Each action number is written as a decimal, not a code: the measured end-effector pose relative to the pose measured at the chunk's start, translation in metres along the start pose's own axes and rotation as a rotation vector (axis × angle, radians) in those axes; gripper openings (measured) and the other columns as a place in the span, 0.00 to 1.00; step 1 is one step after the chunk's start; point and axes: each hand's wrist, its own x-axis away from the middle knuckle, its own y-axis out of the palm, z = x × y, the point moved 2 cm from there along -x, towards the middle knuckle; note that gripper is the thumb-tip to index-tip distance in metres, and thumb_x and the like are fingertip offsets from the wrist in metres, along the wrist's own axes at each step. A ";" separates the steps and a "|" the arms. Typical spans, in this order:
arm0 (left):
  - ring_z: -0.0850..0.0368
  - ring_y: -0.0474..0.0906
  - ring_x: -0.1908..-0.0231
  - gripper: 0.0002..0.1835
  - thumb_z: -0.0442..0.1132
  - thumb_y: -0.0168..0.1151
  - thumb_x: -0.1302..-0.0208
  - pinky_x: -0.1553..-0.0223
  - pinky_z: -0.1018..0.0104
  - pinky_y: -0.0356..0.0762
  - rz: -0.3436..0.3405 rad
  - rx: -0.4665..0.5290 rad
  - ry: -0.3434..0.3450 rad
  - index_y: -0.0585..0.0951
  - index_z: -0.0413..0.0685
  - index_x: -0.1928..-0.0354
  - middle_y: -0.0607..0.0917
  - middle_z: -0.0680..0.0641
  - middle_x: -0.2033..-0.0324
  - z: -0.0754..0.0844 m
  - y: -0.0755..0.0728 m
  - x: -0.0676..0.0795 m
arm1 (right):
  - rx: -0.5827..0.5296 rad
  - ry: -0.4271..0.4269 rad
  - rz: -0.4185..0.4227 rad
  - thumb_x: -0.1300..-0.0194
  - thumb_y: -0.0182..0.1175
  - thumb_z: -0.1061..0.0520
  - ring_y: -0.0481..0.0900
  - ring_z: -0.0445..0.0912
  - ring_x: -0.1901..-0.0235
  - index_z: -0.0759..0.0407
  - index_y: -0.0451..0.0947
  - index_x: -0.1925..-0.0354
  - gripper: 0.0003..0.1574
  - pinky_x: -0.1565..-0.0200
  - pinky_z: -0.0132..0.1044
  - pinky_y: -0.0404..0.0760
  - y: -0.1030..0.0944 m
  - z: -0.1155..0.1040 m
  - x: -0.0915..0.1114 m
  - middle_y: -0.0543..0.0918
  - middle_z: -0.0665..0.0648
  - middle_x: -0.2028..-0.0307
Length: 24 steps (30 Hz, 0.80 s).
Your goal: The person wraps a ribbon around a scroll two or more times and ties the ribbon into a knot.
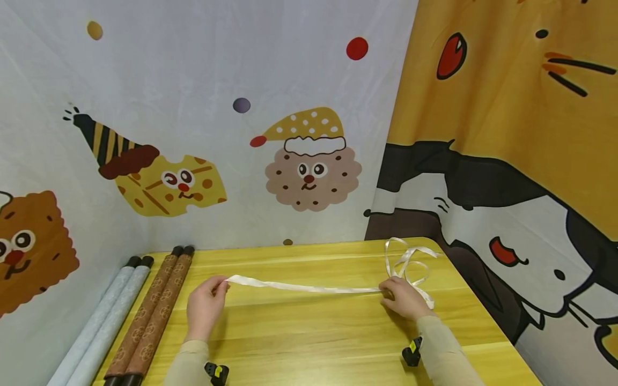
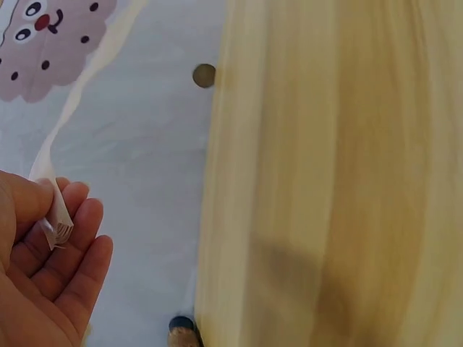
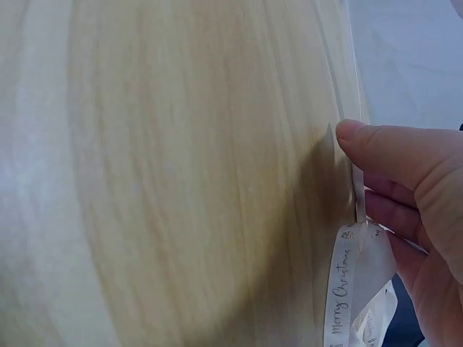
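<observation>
A narrow white ribbon (image 1: 309,290) stretches almost level across the table, slightly twisted near its left end. My left hand (image 1: 205,308) pinches that end between thumb and fingers; in the left wrist view the short ribbon tip (image 2: 61,217) pokes out over the fingers. At the other side, my right hand (image 1: 406,300) pinches the ribbon farther along. Beyond it, loose ribbon loops (image 1: 407,257) curl up and lie toward the table's back right corner. Printed lettering reading "Merry Christmas" shows on the hanging ribbon (image 3: 338,293) below the right fingers in the right wrist view.
Two brown patterned rolls (image 1: 156,316) with black ends lie along the table's left side, beside two pale blue rolls (image 1: 110,316). The yellow wood-grain table (image 1: 299,343) ends at a cartoon-printed cloth (image 1: 193,75) behind it. An orange printed curtain (image 1: 507,107) hangs at the right.
</observation>
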 end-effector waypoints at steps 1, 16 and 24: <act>0.48 0.83 0.68 0.06 0.32 0.64 0.33 0.67 0.54 0.80 -0.004 -0.010 0.000 0.87 0.41 0.58 0.88 0.45 0.68 -0.002 -0.001 0.000 | 0.002 0.000 0.000 0.42 0.72 0.59 0.79 0.52 0.58 0.60 0.82 0.52 0.19 0.54 0.50 0.79 0.000 0.000 0.000 0.80 0.53 0.58; 0.40 0.84 0.61 0.09 0.34 0.63 0.33 0.61 0.44 0.80 -0.190 -0.227 0.013 0.87 0.40 0.55 0.87 0.38 0.60 -0.027 0.000 0.000 | 0.057 -0.008 0.019 0.44 0.74 0.58 0.78 0.50 0.60 0.58 0.83 0.55 0.17 0.56 0.49 0.79 0.006 0.000 -0.001 0.78 0.53 0.60; 0.41 0.84 0.63 0.07 0.32 0.66 0.37 0.64 0.44 0.81 -0.248 -0.360 0.084 0.89 0.43 0.58 0.88 0.39 0.62 -0.034 0.005 -0.004 | 0.064 0.015 0.000 0.43 0.73 0.57 0.78 0.51 0.58 0.58 0.83 0.54 0.18 0.54 0.49 0.79 0.006 -0.004 0.000 0.78 0.53 0.58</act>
